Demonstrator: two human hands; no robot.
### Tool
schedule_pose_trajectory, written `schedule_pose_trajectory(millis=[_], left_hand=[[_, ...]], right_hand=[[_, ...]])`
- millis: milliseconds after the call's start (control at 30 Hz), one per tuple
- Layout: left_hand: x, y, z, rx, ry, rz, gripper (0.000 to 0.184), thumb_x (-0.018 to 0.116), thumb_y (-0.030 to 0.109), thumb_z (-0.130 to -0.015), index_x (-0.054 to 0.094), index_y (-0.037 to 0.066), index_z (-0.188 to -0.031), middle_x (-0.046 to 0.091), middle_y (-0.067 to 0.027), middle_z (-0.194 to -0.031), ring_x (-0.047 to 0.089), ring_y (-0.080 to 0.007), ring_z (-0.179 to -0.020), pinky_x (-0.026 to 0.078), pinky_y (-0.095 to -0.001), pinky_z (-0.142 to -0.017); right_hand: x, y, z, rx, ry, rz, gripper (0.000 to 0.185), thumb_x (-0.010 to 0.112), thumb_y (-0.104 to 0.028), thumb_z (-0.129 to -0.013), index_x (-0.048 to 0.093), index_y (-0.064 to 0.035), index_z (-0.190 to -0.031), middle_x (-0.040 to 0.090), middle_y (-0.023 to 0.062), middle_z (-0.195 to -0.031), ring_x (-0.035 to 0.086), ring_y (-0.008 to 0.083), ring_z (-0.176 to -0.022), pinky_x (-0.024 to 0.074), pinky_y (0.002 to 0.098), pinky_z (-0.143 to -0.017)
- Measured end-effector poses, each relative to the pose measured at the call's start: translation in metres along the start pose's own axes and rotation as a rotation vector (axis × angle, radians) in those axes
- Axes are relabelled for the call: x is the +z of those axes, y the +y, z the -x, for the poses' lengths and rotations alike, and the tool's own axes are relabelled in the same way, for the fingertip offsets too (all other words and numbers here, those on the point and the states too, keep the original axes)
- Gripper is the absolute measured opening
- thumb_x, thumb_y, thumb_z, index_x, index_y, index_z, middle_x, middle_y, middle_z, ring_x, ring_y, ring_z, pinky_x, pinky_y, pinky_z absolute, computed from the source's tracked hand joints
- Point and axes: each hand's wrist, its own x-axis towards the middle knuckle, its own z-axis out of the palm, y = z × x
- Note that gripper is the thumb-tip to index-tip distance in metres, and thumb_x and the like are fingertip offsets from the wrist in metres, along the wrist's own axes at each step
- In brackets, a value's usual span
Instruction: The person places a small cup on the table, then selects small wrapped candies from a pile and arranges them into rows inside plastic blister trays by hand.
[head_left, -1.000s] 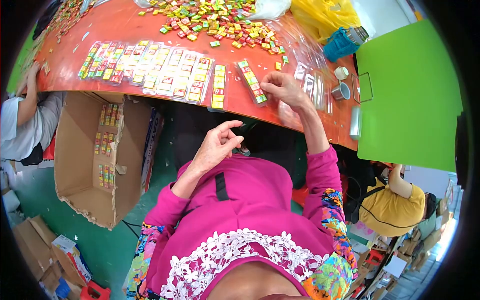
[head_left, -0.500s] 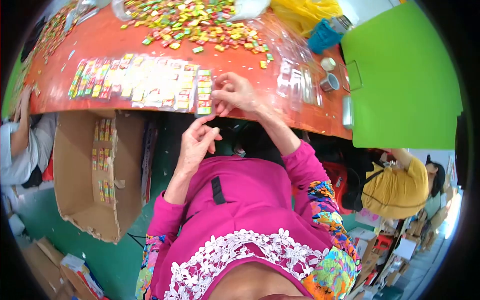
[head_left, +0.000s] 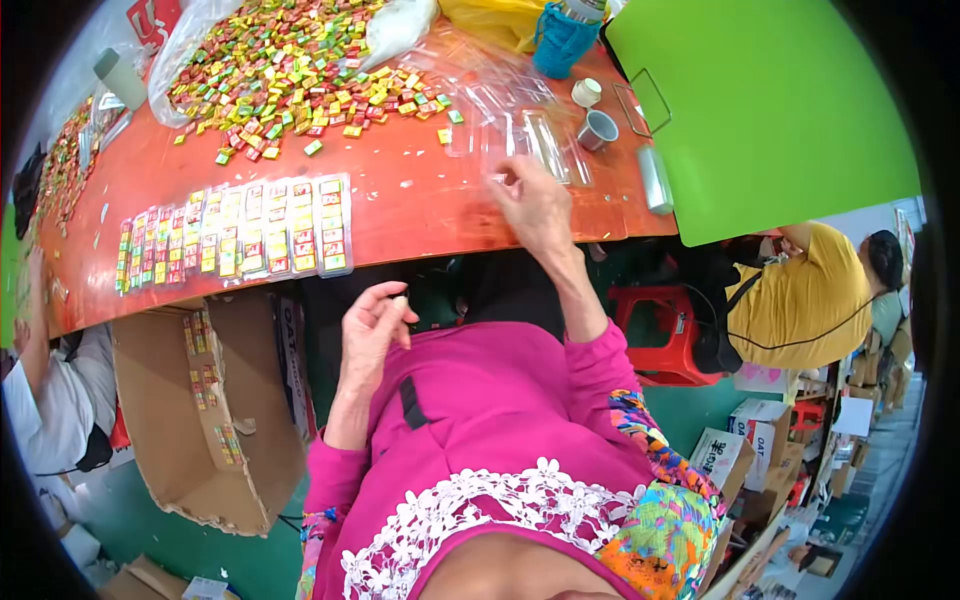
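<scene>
My right hand is over the table by the clear plastic trays. Its fingers are curled with a gap between thumb and forefinger, slightly blurred, and nothing shows in them. Off the table's front edge hangs my left hand, loosely bent, thumb close to the fingers, nothing visible in it. To the left lies a row of clear trays filled with small wrapped sweets in red, yellow and green; the end filled tray is nearest to my left hand. Behind them spreads a large heap of loose sweets.
On the red table stand a grey cup, a white cup and a blue-covered bottle. A green board borders the right side. Below is a cardboard box containing filled packs. Other people sit left and right.
My right hand has left the end filled tray and moved right to the clear trays. My left hand has come away from that tray's near end. The view has shifted.
</scene>
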Motion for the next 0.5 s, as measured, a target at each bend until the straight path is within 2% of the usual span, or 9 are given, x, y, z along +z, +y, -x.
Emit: schedule_pose_trajectory(millis=[100, 133, 200, 267, 367, 500], left_hand=[[0.034, 0.013, -0.016, 0.023, -0.086, -0.144, 0.027, 0.062, 0.011, -0.097, 0.059, -0.001, -0.12, 0.066, -0.0072, -0.081, 0.056, -0.0077, -0.054, 0.045, -0.0212, -0.049], [0.042, 0.016, -0.027, 0.106, -0.128, -0.227, 0.027, 0.062, 0.012, -0.097, 0.059, -0.001, -0.121, 0.065, -0.0057, -0.079, 0.055, -0.0066, -0.054, 0.043, -0.0211, -0.049], [0.07, 0.039, -0.049, 0.146, -0.145, -0.415, 0.033, 0.066, 0.014, -0.094, 0.058, 0.0, -0.122, 0.063, -0.0068, -0.079, 0.057, -0.0092, -0.058, 0.045, -0.0243, -0.053], [0.089, 0.049, -0.088, 0.477, -0.067, -0.928, 0.038, 0.07, 0.016, -0.089, 0.056, 0.002, -0.121, 0.064, -0.0118, -0.087, 0.064, -0.0211, -0.07, 0.051, -0.0335, -0.062], [0.107, 0.038, -0.148, 0.918, 0.092, -1.154, 0.04, 0.074, 0.018, -0.083, 0.057, 0.003, -0.117, 0.065, -0.0145, -0.086, 0.062, -0.0259, -0.065, 0.05, -0.0389, -0.063], [0.123, 0.027, -0.191, 0.836, 0.095, -1.191, 0.039, 0.072, 0.015, -0.082, 0.057, 0.004, -0.116, 0.065, -0.0183, -0.093, 0.064, -0.0356, -0.081, 0.051, -0.0446, -0.072]], right_hand=[[-0.007, 0.02, 0.0, 0.054, 0.019, 0.047, 0.022, 0.073, -0.016, -0.083, 0.063, -0.0073, -0.101, 0.063, 0.0097, -0.092, 0.067, 0.0273, -0.081, 0.0525, 0.04, -0.069], [-0.008, 0.023, -0.002, 0.054, 0.02, 0.041, 0.022, 0.073, -0.015, -0.083, 0.063, -0.0073, -0.102, 0.063, 0.0101, -0.093, 0.067, 0.0276, -0.082, 0.0525, 0.0402, -0.069], [-0.008, 0.029, -0.004, 0.046, 0.041, 0.01, 0.022, 0.072, -0.014, -0.084, 0.063, -0.0069, -0.102, 0.063, 0.0108, -0.093, 0.067, 0.0286, -0.084, 0.0526, 0.0407, -0.07], [-0.003, 0.036, -0.006, 0.027, 0.075, -0.04, 0.02, 0.071, -0.014, -0.085, 0.063, -0.0062, -0.102, 0.062, 0.0116, -0.094, 0.067, 0.0298, -0.084, 0.0526, 0.0411, -0.07], [0.0, 0.04, -0.002, 0.051, 0.044, -0.029, 0.018, 0.07, -0.013, -0.085, 0.064, -0.005, -0.101, 0.062, 0.0126, -0.094, 0.067, 0.0314, -0.083, 0.0529, 0.0419, -0.07], [0.007, 0.052, 0.002, 0.057, 0.021, -0.03, 0.017, 0.07, -0.012, -0.085, 0.065, -0.0041, -0.099, 0.062, 0.0131, -0.093, 0.067, 0.0321, -0.082, 0.0527, 0.0424, -0.069]])
